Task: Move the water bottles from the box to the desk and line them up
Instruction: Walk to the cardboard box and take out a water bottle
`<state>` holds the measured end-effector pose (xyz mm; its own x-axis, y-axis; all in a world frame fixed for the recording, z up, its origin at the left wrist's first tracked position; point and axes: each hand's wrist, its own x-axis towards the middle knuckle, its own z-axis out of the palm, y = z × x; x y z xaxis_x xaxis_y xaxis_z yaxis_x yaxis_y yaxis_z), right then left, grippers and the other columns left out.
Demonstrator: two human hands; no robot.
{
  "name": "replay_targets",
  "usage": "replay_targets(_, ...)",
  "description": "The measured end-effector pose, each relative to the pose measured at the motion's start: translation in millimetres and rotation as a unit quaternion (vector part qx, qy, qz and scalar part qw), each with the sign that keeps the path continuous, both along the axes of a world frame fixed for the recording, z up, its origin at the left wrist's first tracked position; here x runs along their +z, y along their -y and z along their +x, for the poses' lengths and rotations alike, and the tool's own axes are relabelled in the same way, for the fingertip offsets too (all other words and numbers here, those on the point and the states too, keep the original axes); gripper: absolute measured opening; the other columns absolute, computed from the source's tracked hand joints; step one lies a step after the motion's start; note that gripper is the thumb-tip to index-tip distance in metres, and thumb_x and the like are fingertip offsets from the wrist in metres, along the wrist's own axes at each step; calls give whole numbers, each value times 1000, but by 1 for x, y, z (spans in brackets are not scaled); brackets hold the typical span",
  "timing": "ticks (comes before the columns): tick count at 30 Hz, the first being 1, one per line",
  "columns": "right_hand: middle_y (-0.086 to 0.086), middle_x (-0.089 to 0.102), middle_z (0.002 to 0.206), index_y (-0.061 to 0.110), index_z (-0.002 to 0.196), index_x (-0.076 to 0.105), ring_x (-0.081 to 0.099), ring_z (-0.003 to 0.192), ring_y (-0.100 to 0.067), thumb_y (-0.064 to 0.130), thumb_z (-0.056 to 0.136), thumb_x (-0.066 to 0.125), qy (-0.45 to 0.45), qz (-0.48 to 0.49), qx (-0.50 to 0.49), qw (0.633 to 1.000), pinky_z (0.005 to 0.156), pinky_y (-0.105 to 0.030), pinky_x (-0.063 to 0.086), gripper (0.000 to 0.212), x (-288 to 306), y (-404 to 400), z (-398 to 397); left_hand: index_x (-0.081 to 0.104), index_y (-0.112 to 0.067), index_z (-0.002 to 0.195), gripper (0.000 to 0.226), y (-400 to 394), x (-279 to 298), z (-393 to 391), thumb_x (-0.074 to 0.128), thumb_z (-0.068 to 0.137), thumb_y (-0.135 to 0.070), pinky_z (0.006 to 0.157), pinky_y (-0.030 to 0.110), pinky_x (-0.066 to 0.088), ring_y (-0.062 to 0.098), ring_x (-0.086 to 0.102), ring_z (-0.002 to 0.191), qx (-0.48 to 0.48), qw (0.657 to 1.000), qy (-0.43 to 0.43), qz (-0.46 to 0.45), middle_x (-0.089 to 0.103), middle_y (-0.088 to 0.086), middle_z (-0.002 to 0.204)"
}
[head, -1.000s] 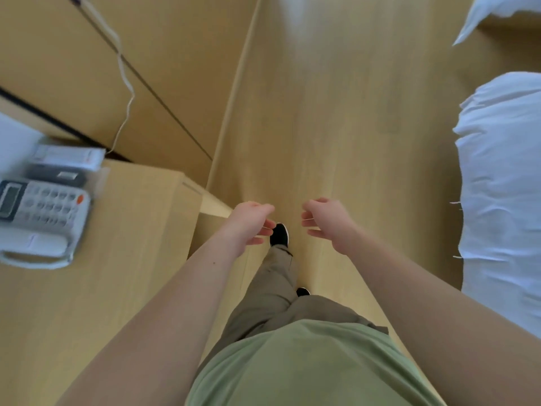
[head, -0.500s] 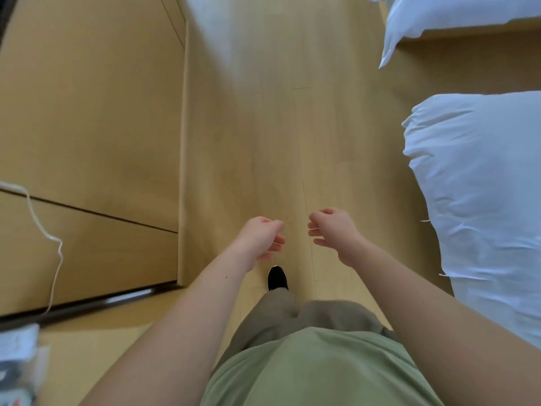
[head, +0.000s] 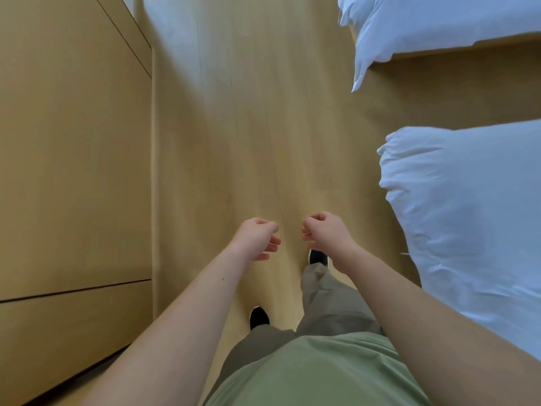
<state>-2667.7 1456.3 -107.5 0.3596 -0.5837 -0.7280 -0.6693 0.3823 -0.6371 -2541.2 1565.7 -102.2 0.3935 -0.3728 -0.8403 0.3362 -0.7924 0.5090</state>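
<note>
left hand (head: pixel 257 240) and right hand (head: pixel 326 234), each grip loosely curled and grasping nothing, hang over wooden floor (head: pixel 248 127) beside white bedding (head: pixel 468 215).

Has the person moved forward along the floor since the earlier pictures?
Yes. The person has walked forward, further along the white bed on the right.
</note>
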Motion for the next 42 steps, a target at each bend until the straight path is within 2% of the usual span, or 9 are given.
replay_targets(5,-5,69,95,16,97,61,67,85,-18,19,96,52,21,16,7,1000,88,-41,58,10,7,79,22,59,-17,120,25,76,9,13,54,101,-34,69,31,52,18,72,90,6,1000,16,-9,75,3,97)
replay_targets(9,-5,69,98,18,98,61,68,89,-19,20,96,52,20,8,41,999,87,-41,58,10,10,131,37,61,-19,115,21,123,16,23,55,100,-33,72,31,53,15,69,85,-21,998,61,-5,75,2,97)
replay_targets(14,-7,69,100,18,98,60,69,94,-21,20,97,52,16,27,38,999,89,-41,58,9,8,179,56,61,-21,117,24,165,19,45,55,101,-37,72,30,53,14,71,91,-8,999,51,-4,75,1,99)
replay_targets(18,-9,68,101,14,102,61,69,93,-22,20,99,52,17,64,8,998,90,-42,59,11,4,214,80,61,-21,115,23,194,16,76,56,101,-37,78,33,57,17,72,94,15,999,33,-4,75,3,101)
replay_targets(23,-9,69,101,11,110,61,69,89,-20,21,100,54,26,87,-31,995,84,-38,60,16,-1,257,121,62,-20,114,21,235,6,129,57,100,-36,86,38,61,19,73,95,16,1000,26,-2,76,4,100)
replay_targets(29,-9,68,100,9,114,61,68,89,-19,20,100,53,18,76,-63,995,82,-36,60,19,-6,310,190,62,-20,115,22,298,-8,213,57,101,-35,77,34,60,20,73,96,-11,1000,22,-14,75,5,102)
replay_targets(37,-8,67,97,8,114,61,68,88,-19,19,100,54,28,84,-112,990,80,-35,60,20,3,376,286,61,-20,112,17,359,-2,320,57,101,-32,82,37,60,19,73,92,-4,999,24,-45,75,5,101)
replay_targets(42,-7,67,95,9,110,62,67,85,-18,19,99,54,38,75,-125,989,84,-38,59,17,9,410,329,62,-20,111,17,394,-3,364,57,100,-31,81,37,61,18,73,88,-4,999,20,-50,75,5,99)
